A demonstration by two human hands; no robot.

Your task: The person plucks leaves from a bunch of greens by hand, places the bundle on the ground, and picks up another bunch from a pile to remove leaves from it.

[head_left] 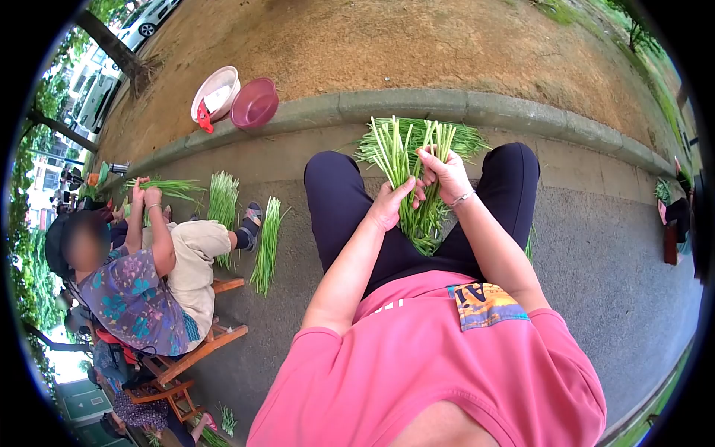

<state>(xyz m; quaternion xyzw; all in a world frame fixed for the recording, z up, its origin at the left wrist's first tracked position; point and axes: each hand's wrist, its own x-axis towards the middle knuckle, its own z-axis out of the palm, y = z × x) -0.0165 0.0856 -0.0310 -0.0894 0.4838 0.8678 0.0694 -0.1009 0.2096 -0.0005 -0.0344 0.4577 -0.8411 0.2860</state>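
My left hand (389, 205) is closed round a bunch of long green vegetable stalks (391, 153), their pale ends pointing up and away from me. Right beside it, my right hand (449, 179) grips a smaller bunch of the same stalks (441, 136) between thumb and fingers. The leafy ends hang down between my knees. Beyond my hands a pile of similar greens (469, 140) lies on the ground against the kerb. My fingers partly cover where the two bunches meet.
A concrete kerb (439, 104) crosses ahead, with bare soil beyond. A pink-white basin (223, 80) and a maroon basin (255, 103) sit by it. To the left, a co-worker (138, 290) on a wooden chair (205, 350) handles greens, with bundles (267, 249) on the pavement.
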